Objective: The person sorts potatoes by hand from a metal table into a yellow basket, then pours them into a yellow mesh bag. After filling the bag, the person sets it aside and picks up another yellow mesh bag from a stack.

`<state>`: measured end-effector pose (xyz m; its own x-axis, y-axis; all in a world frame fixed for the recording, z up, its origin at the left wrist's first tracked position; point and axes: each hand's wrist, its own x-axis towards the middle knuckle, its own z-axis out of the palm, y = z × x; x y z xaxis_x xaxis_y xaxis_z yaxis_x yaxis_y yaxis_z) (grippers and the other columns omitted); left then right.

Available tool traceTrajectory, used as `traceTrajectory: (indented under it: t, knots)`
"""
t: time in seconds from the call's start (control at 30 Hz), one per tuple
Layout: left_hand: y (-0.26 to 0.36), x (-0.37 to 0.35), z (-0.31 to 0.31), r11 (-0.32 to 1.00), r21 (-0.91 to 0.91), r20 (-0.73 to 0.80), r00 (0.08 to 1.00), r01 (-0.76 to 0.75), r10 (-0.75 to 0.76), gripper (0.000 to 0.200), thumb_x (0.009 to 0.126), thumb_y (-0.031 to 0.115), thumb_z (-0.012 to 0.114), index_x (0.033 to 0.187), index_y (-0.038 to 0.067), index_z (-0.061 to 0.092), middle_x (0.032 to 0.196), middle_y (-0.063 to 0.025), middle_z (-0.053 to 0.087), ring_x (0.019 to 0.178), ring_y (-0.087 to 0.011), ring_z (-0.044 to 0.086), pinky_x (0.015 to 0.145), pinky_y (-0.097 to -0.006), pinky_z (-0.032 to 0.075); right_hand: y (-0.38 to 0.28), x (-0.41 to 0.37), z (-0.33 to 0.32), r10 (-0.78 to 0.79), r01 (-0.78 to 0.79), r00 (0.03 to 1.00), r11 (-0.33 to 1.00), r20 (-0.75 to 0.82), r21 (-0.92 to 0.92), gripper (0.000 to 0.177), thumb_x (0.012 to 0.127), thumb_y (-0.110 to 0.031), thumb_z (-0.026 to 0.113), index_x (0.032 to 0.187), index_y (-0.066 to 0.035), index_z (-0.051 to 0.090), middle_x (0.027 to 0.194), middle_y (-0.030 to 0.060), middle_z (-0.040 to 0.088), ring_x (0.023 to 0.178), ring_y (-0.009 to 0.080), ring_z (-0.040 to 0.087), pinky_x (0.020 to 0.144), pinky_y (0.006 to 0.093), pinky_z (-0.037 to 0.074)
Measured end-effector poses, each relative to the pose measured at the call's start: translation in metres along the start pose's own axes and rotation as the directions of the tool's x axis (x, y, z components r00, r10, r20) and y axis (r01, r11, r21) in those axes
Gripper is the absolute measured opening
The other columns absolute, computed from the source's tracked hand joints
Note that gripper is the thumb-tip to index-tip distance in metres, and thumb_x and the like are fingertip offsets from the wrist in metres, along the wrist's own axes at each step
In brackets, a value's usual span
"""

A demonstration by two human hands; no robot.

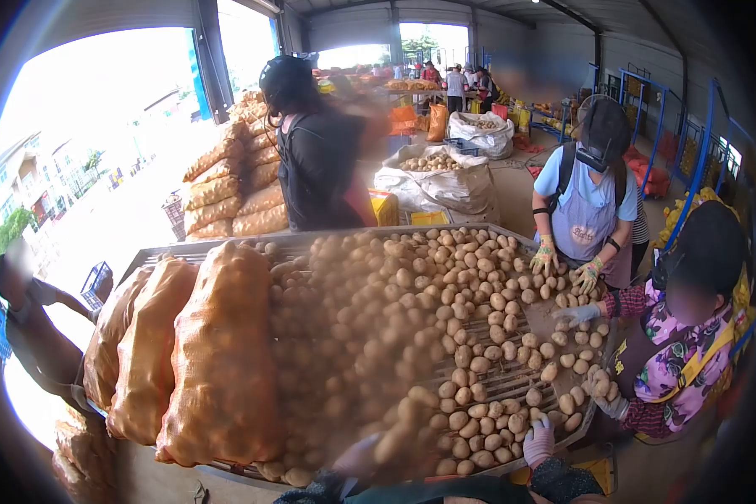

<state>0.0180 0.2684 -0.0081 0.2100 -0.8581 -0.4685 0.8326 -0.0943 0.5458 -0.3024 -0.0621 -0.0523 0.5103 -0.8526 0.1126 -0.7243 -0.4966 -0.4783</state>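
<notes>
Potatoes [479,336] cover the slatted sorting table [512,370] in front of me. My right hand [539,443], in a pale glove, lies at the near edge of the table with its fingers apart, touching potatoes there. My left hand [357,458], also gloved, is at the near edge further left, beside the potatoes. A smear over the middle of the view blurs it, so its fingers do not show clearly. Three full orange mesh sacks [224,357] lie side by side on the table's left end.
Two gloved co-workers [592,202] [676,336] have their hands on potatoes at the right. Another person [315,160] stands behind the table, and one [38,328] at far left. Stacked sacks [218,197] and a white bulk bag [445,189] are beyond.
</notes>
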Motion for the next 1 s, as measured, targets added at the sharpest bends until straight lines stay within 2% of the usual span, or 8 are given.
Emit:
traceTrajectory:
  t: [0.17, 0.23, 0.3, 0.37, 0.47, 0.67, 0.77, 1.0]
  knots:
    - [-0.008, 0.016, -0.044, 0.842, -0.426, 0.551, 0.833, 0.332, -0.050, 0.041, 0.107, 0.037, 0.046, 0.133, 0.008, 0.058, 0.118, -0.0108, 0.068, 0.103, -0.0213, 0.066, 0.092, -0.0354, 0.054, -0.004, 0.003, -0.003, -0.055, 0.055, 0.998, 0.998, -0.021, -0.006, 0.032, 0.087, -0.011, 0.058, 0.116, 0.003, 0.064, 0.134, 0.0219, 0.053, 0.123, 0.0417, 0.050, 0.107, 0.0450, 0.042]
    - [0.013, -0.010, 0.032, 0.967, -0.240, -0.102, 0.988, 0.084, -0.112, 0.039, 0.104, 0.036, 0.052, 0.131, 0.008, 0.060, 0.109, -0.0070, 0.070, 0.098, -0.0206, 0.066, 0.085, -0.0342, 0.055, -0.002, 0.002, -0.006, -0.056, 0.056, 0.998, 0.998, -0.026, -0.020, 0.031, 0.086, -0.011, 0.059, 0.114, 0.002, 0.064, 0.133, 0.0209, 0.055, 0.121, 0.0421, 0.051, 0.106, 0.0460, 0.043]
    - [0.026, -0.005, 0.029, 0.464, 0.860, 0.185, 0.977, -0.212, 0.104, 0.038, 0.098, 0.030, 0.064, 0.129, 0.007, 0.060, 0.111, -0.0067, 0.070, 0.100, -0.0223, 0.065, 0.089, -0.0358, 0.053, -0.001, 0.003, -0.006, -0.071, 0.069, 0.995, 0.997, -0.069, -0.038, 0.027, 0.083, -0.013, 0.061, 0.107, -0.001, 0.067, 0.130, 0.0167, 0.057, 0.119, 0.0415, 0.052, 0.102, 0.0474, 0.047]
    - [-0.005, 0.013, -0.002, 0.999, -0.049, 0.112, 0.994, 0.021, -0.015, 0.081, 0.087, 0.060, 0.065, 0.144, 0.005, 0.046, 0.143, -0.0178, 0.052, 0.131, -0.0375, 0.050, 0.112, -0.0552, 0.040, -0.001, 0.001, -0.009, -0.048, 0.046, 0.996, 0.999, -0.081, -0.023, 0.026, 0.083, -0.013, 0.061, 0.106, -0.002, 0.067, 0.130, 0.0150, 0.058, 0.118, 0.0418, 0.053, 0.101, 0.0475, 0.048]
    - [-0.019, 0.026, -0.037, 0.934, 0.354, 0.055, 0.998, -0.057, 0.040, 0.080, 0.085, 0.060, 0.062, 0.141, 0.004, 0.047, 0.134, -0.0163, 0.056, 0.123, -0.0349, 0.054, 0.107, -0.0500, 0.042, 0.004, 0.003, -0.004, -0.034, 0.033, 0.996, 0.999, -0.086, -0.011, 0.025, 0.085, -0.013, 0.059, 0.106, -0.003, 0.067, 0.132, 0.0157, 0.058, 0.116, 0.0412, 0.055, 0.100, 0.0473, 0.049]
    - [0.045, -0.004, 0.130, -0.380, 0.912, 0.209, 0.972, -0.153, 0.110, 0.029, 0.095, 0.022, 0.060, 0.119, 0.007, 0.062, 0.110, -0.0073, 0.070, 0.102, -0.0259, 0.065, 0.088, -0.0372, 0.053, 0.003, 0.005, -0.003, -0.001, -0.001, 0.999, 1.000, -0.049, -0.025, 0.024, 0.087, -0.014, 0.057, 0.108, -0.006, 0.065, 0.139, 0.0134, 0.055, 0.117, 0.0396, 0.056, 0.099, 0.0465, 0.051]
    - [-0.013, 0.048, -0.027, 0.551, 0.819, 0.070, 0.981, -0.160, 0.181, 0.080, 0.082, 0.060, 0.059, 0.141, 0.005, 0.048, 0.132, -0.0150, 0.056, 0.119, -0.0330, 0.052, 0.103, -0.0486, 0.042, 0.006, 0.006, 0.001, 0.003, -0.002, 0.998, 1.000, -0.070, 0.002, 0.027, 0.087, -0.015, 0.057, 0.111, -0.008, 0.067, 0.138, 0.0120, 0.056, 0.117, 0.0389, 0.056, 0.098, 0.0453, 0.052]
    - [0.000, 0.012, 0.047, -0.203, 0.974, 0.168, 0.919, -0.100, 0.356, 0.035, 0.088, 0.019, 0.068, 0.119, 0.007, 0.059, 0.114, -0.0059, 0.067, 0.113, -0.0262, 0.060, 0.103, -0.0424, 0.044, 0.010, 0.013, 0.010, -0.035, 0.039, 0.989, 0.999, -0.145, 0.025, 0.028, 0.087, -0.013, 0.059, 0.113, -0.006, 0.068, 0.127, 0.0138, 0.063, 0.112, 0.0391, 0.058, 0.095, 0.0452, 0.052]
